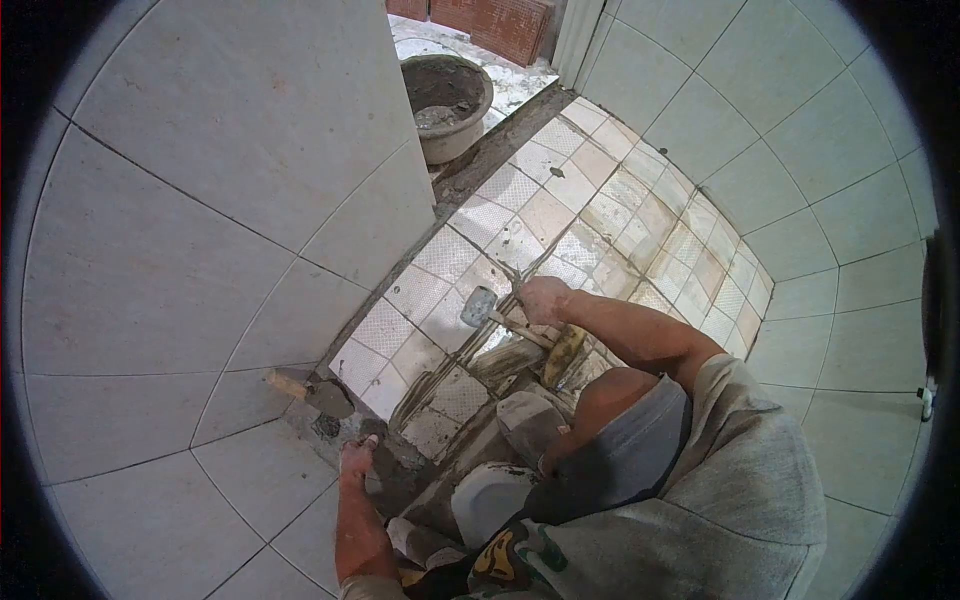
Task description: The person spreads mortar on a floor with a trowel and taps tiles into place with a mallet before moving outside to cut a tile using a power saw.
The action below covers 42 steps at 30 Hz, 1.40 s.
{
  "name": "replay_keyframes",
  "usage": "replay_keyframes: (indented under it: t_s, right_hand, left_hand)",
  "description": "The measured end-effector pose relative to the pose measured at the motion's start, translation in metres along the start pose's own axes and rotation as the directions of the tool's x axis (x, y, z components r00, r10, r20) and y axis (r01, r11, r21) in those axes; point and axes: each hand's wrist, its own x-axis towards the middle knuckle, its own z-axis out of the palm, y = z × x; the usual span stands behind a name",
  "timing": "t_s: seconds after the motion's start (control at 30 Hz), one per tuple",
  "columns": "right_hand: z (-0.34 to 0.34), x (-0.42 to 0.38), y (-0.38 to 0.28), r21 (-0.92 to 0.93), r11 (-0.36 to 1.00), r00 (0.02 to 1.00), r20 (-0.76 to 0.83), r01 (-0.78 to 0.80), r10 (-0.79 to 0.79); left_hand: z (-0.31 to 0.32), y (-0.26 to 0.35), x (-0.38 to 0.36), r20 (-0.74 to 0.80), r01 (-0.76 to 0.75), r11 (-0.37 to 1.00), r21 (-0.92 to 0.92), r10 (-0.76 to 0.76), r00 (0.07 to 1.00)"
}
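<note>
My left hand (358,456) is low over the grey mortar strip (400,460) along the wall, its fingers curled together. Just beyond it lies a trowel (330,399) with mortar on its blade and its wooden handle toward the wall. My right hand (545,300) is closed above the tiled floor (480,222), with a small dark, mortar-smeared bit at its fingertips; I cannot tell what it grips. Beside that hand is a mallet (479,306) with a pale grey head, its wooden handle running under my forearm. A yellow-brown item (565,356) sits near the handle's end.
A bucket (452,140) with mortar inside stands past the doorway edge. Tiled walls (200,200) rise on the left and right (770,130). Grey smears and wet streaks mark the floor tiles around my right hand. Below my body a white rounded object (490,500) shows.
</note>
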Motion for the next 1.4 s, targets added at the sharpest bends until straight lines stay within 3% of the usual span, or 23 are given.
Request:
replay_keyframes:
  t_s: [0.07,0.13,0.27,0.33,0.43,0.57,0.63,0.73,0.87,0.93,0.97,1.03,1.17,1.23,1.33,1.4]
  right_hand:
    - [-0.003,-0.001,-0.003,0.004,1.0,1.0,-0.014,-0.004,0.004]
    - [-0.009,-0.001,-0.007,0.013,0.998,0.995,0.087,-0.056,0.055]
    - [-0.007,-0.001,-0.006,-0.013,0.999,0.996,0.078,-0.047,0.048]
    - [-0.008,-0.002,-0.006,0.013,0.998,0.994,0.081,-0.068,0.067]
    - [0.0,0.007,0.0,-0.027,0.999,0.996,0.082,-0.033,0.035]
    - [-0.001,0.006,-0.001,-0.031,0.999,0.993,0.111,-0.036,0.039]
    - [-0.007,-0.001,-0.005,0.017,1.0,0.999,0.04,-0.023,0.022]
    - [-0.012,-0.005,-0.009,0.003,1.0,0.998,0.053,-0.025,0.025]
    - [0.002,0.006,0.001,-0.014,1.0,0.998,0.068,-0.014,0.015]
    - [0.002,0.006,0.001,0.0,0.999,0.994,0.104,-0.034,0.034]
    - [0.002,0.005,0.0,0.001,0.999,0.994,0.104,-0.035,0.034]
    - [-0.001,0.002,-0.003,-0.006,1.0,0.998,0.059,-0.016,0.016]
    - [0.001,0.002,-0.001,0.005,0.999,0.998,0.062,-0.031,0.031]
    - [-0.002,0.001,-0.001,-0.017,1.0,0.998,0.055,0.021,-0.02]
    - [0.008,0.002,0.0,0.02,0.999,0.997,-0.071,0.025,-0.024]
    - [0.011,0.002,0.002,0.009,0.999,0.994,-0.101,0.052,-0.051]
  left_hand:
    - [0.003,-0.011,0.007,-0.016,-0.023,1.0,0.011,0.023,1.0]
    - [-0.005,0.018,-0.013,-0.023,0.014,0.996,0.091,-0.012,1.0]
    - [0.009,-0.029,0.021,-0.027,0.02,0.999,0.03,-0.019,0.999]
    - [-0.004,0.001,-0.001,0.027,0.011,0.999,0.046,-0.012,1.0]
    - [0.005,-0.014,0.012,-0.043,0.048,0.998,0.047,-0.045,0.998]
    - [0.0,-0.006,0.006,0.002,0.042,0.99,0.133,-0.042,0.999]
    - [0.002,-0.008,0.003,-0.026,0.037,0.999,-0.003,-0.037,0.999]
    - [-0.005,0.009,-0.009,0.008,0.029,0.999,0.026,-0.029,1.0]
    - [0.01,-0.042,0.032,-0.008,-0.026,1.0,-0.004,0.026,1.0]
    - [0.007,-0.04,0.032,0.067,-0.082,0.959,0.271,0.066,0.996]
    - [0.008,-0.039,0.031,0.068,-0.082,0.959,0.271,0.066,0.996]
    - [0.003,-0.011,0.007,-0.025,-0.003,0.999,0.041,0.004,1.0]
    - [0.008,-0.027,0.02,-0.007,-0.047,0.999,-0.012,0.047,0.999]
    - [-0.008,0.03,-0.024,-0.051,0.005,0.999,0.043,-0.003,0.999]
    - [0.009,-0.028,0.019,-0.034,0.033,0.996,-0.077,-0.036,0.999]
    - [0.008,-0.024,0.016,-0.038,0.0,0.998,-0.058,-0.002,0.999]
